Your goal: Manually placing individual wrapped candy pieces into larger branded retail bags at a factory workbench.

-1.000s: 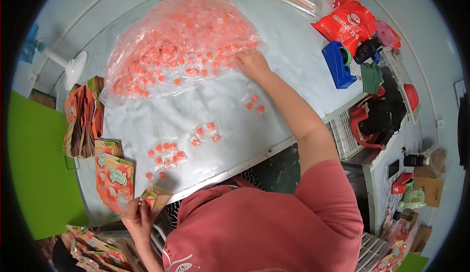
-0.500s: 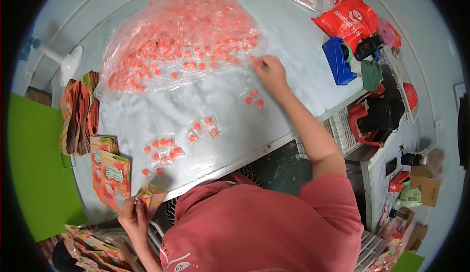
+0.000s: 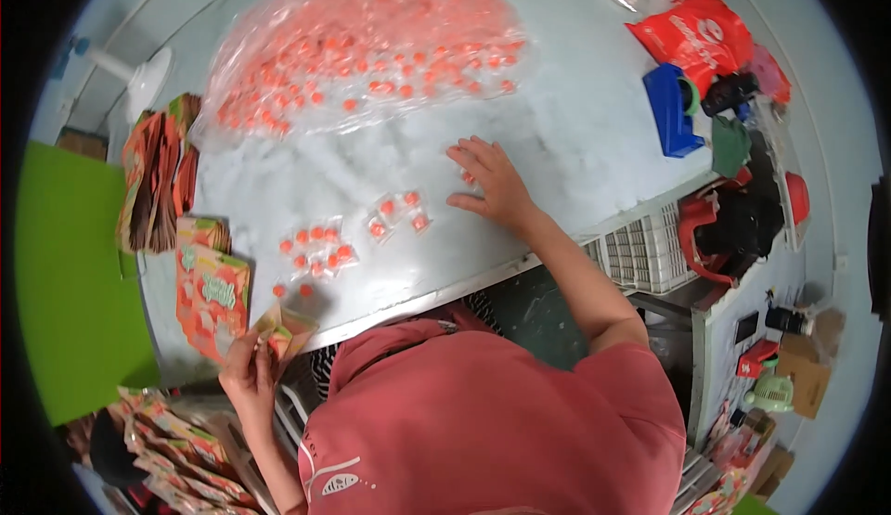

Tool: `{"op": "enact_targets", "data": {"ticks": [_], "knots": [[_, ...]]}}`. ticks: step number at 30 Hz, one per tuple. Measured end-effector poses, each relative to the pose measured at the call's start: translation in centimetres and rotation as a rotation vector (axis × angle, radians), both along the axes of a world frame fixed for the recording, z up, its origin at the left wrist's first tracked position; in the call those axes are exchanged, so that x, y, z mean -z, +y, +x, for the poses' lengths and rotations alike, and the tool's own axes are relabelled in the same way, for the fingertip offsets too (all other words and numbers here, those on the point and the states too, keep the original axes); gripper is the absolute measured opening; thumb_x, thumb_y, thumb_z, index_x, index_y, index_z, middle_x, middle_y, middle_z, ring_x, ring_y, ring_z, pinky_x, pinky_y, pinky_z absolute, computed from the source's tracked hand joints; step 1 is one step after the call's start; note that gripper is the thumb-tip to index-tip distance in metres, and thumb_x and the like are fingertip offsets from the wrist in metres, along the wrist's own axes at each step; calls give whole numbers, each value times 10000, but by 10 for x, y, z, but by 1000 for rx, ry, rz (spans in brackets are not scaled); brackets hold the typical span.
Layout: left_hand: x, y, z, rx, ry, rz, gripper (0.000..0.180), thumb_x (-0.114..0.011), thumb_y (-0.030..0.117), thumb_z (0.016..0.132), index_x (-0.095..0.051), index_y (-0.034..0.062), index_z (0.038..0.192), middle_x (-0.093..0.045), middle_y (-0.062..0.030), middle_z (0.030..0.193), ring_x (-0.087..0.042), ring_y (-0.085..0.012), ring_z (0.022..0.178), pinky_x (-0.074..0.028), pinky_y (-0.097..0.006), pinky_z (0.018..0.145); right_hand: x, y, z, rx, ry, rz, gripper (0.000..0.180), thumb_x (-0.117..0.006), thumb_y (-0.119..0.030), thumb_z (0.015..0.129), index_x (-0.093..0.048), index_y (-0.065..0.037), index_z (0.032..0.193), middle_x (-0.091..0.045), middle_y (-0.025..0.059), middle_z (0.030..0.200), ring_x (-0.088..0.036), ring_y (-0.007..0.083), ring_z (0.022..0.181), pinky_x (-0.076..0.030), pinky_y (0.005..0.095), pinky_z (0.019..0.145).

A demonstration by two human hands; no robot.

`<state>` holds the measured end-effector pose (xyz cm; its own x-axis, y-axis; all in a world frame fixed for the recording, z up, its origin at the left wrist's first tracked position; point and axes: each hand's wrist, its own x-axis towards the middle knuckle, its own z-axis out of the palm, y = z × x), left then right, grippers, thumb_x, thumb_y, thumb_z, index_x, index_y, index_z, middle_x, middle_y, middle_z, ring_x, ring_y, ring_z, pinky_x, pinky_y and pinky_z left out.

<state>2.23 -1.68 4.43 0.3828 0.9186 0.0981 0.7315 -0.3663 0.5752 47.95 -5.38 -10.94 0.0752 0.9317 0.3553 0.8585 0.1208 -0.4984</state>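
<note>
My left hand point(image 3: 249, 368) pinches the edge of an orange-and-green printed pouch point(image 3: 290, 326) at the table's front edge. Over the table, my right hand point(image 3: 499, 186) is spread open, palm down. Beneath its fingers lie small wrapped orange candies point(image 3: 467, 178), partly hidden; whether the hand touches them I cannot tell. Left of it is a small cluster of candies in clear wrappers point(image 3: 399, 214). A larger cluster point(image 3: 317, 250) lies farther left, with two candies point(image 3: 292, 290) nearer the pouch. Across the far side spreads a big clear plastic bag point(image 3: 362, 60) full of such candies.
Flat printed pouches point(image 3: 215, 297) lie at the table's left, with a standing stack point(image 3: 160, 181) behind. More pouches point(image 3: 186, 445) fill the lower left. A blue tape dispenser point(image 3: 672, 111) and red bag point(image 3: 698, 37) stand far right. A white crate point(image 3: 645, 248) sits below the right edge.
My right hand has come back from the edge of the big candy bag toward me and spread over the small candies. My left hand still holds the pouch. The view has shifted slightly.
</note>
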Motion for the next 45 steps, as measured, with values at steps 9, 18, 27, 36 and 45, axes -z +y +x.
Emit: {"op": "enact_targets", "data": {"ticks": [9,18,27,36,45], "knots": [[6,-1,-5,-19,-23,29,128,-615,-3,892,-642,-59,1004,-620,-117,848,-596,-181,746,-475,-270,697,-18,25,-75,-200,-5,-31,937,-797,-566,652,-465,-156,1427,-396,143,1454,-347,394,1375,-234,667,1093],[5,1,-11,-109,-37,81,124,-636,-3,870,-654,-50,983,-589,-112,870,-588,-202,754,-467,-273,708,-14,54,-127,-253,-119,82,503,-770,-351,736,-624,-172,1182,-531,93,1275,-460,317,1253,-338,569,1042],[15,6,-7,-104,-184,96,150,-666,-10,831,-691,-24,978,-583,-82,830,-580,-184,756,-462,-289,701,-6,78,-128,-331,-150,278,231,-732,-103,712,-669,-150,929,-578,27,848,-561,189,699,-466,320,595],[31,13,3,-148,-282,49,207,-710,-14,800,-703,0,1007,-603,-89,872,-609,-216,810,-491,-305,739,-80,76,-162,-288,818,-284,205,-720,-7,770,-717,-97,955,-460,-32,674,-408,63,577,-375,223,534],[28,26,28,-49,-270,169,208,-705,-17,790,-704,7,996,-605,-98,863,-624,-270,876,-494,-357,773,-110,95,-198,-669,495,-219,225,-723,-138,825,-667,-65,1031,-582,80,858,-573,192,782,-468,319,709]]}}
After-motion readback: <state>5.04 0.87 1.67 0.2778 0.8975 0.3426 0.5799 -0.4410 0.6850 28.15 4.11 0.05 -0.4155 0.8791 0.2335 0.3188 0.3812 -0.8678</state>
